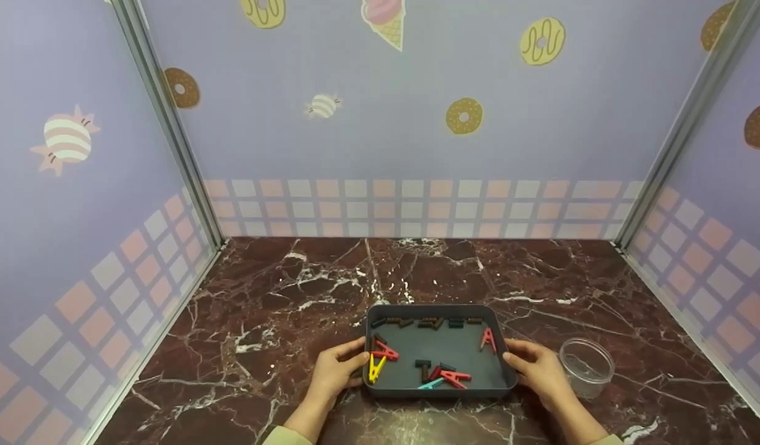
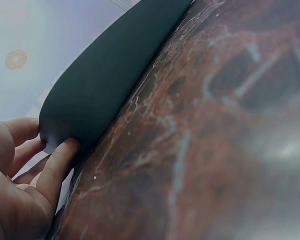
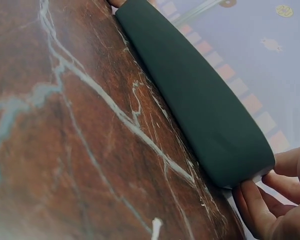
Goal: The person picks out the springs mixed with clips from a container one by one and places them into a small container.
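Toward the near edge of the worktop (image 1: pixel 274 346), slightly right of its middle, is the dark tray (image 1: pixel 441 393), gripped at its left end by the left hand (image 1: pixel 336 369) and at its right by the right hand (image 1: pixel 539 371). The step looks like steadying or shifting it; both hands would do best to move together and level, so the yellow clip (image 1: pixel 377 369), red clips (image 1: pixel 488 340) and short dark pieces (image 1: pixel 429 322) do not slide. The right elbow-side wants care: the clear container (image 1: pixel 587 361) stands just beside that hand, toward the worktop's right edge.
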`<state>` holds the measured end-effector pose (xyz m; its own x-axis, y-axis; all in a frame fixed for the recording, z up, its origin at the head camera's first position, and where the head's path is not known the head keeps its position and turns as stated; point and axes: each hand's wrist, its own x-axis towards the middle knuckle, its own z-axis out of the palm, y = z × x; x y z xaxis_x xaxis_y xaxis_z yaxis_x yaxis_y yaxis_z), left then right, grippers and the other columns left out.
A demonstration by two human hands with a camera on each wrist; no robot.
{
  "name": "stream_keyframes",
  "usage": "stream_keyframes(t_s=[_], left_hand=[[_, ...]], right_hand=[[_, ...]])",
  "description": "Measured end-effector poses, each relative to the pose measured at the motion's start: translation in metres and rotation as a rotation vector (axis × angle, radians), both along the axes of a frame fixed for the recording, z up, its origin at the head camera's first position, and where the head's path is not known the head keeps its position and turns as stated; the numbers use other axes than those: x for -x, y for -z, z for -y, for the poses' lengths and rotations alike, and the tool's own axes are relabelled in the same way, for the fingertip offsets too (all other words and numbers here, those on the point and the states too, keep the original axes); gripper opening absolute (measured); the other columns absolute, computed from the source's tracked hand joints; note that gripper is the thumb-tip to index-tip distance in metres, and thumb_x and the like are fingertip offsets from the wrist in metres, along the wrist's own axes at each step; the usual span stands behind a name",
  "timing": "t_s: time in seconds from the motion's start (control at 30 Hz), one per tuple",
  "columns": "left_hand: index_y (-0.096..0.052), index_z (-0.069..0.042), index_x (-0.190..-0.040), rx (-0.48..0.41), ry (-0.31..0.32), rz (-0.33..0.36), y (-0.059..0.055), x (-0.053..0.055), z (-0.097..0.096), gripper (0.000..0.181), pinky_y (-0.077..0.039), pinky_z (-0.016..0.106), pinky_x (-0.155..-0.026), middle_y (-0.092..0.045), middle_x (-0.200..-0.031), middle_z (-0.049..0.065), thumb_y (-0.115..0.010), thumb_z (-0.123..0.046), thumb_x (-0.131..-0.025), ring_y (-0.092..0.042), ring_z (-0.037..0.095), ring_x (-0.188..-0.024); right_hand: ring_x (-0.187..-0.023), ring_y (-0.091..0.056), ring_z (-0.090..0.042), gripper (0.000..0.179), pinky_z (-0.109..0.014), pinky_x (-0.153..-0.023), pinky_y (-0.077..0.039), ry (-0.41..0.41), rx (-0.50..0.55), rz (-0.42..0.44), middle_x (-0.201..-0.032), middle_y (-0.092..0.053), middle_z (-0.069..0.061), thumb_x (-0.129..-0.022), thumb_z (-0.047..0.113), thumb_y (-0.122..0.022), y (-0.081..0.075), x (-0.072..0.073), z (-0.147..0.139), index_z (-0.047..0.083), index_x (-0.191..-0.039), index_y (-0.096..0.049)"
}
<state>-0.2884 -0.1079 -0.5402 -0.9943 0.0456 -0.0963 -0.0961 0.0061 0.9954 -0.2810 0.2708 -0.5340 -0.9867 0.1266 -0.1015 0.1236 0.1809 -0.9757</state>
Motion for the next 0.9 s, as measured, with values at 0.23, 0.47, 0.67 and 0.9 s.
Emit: stream_keyframes(t_s=[0.23,0.47,0.67,0.9], left_hand=[[-0.061,0.002,-0.140,0.019,-0.001,-0.031,0.001,-0.001,0.001,0.047,-0.066,0.035,-0.069,-0.064,-0.136,0.029,-0.071,-0.011,-0.097,-0.075,0.031,-0.105],[-0.061,0.003,-0.140,0.002,-0.004,-0.021,0.002,0.000,0.001,0.048,-0.066,0.035,-0.069,-0.064,-0.134,0.030,-0.073,-0.012,-0.096,-0.076,0.029,-0.101],[-0.061,0.002,-0.140,-0.001,-0.011,0.001,0.000,0.000,0.001,0.048,-0.065,0.034,-0.068,-0.065,-0.134,0.029,-0.073,-0.013,-0.096,-0.077,0.027,-0.100],[-0.061,0.003,-0.139,-0.002,-0.010,0.000,0.001,0.000,0.000,0.047,-0.065,0.034,-0.066,-0.067,-0.131,0.029,-0.072,-0.011,-0.096,-0.077,0.026,-0.096]], right_hand=[[-0.105,-0.071,-0.023,0.042,-0.029,-0.078,-0.064,-0.002,-0.111,-0.050,-0.130,-0.067,-0.026,-0.098,0.009,-0.068,-0.002,-0.003,0.003,-0.007,-0.137,-0.061],[-0.105,-0.068,-0.003,0.035,-0.016,-0.089,-0.057,0.125,-0.251,-0.278,-0.126,-0.072,-0.021,-0.094,0.008,-0.075,-0.010,-0.002,0.010,-0.001,-0.127,-0.070],[-0.084,-0.068,0.002,0.027,-0.016,-0.078,-0.059,0.087,-0.295,-0.473,-0.104,-0.078,-0.012,-0.087,0.004,-0.081,-0.018,0.005,0.028,0.004,-0.113,-0.076],[-0.080,-0.069,-0.009,0.021,-0.021,-0.070,-0.057,-0.134,-0.428,-0.360,-0.096,-0.078,-0.005,-0.087,0.015,-0.082,-0.020,0.013,0.050,0.007,-0.106,-0.078]])
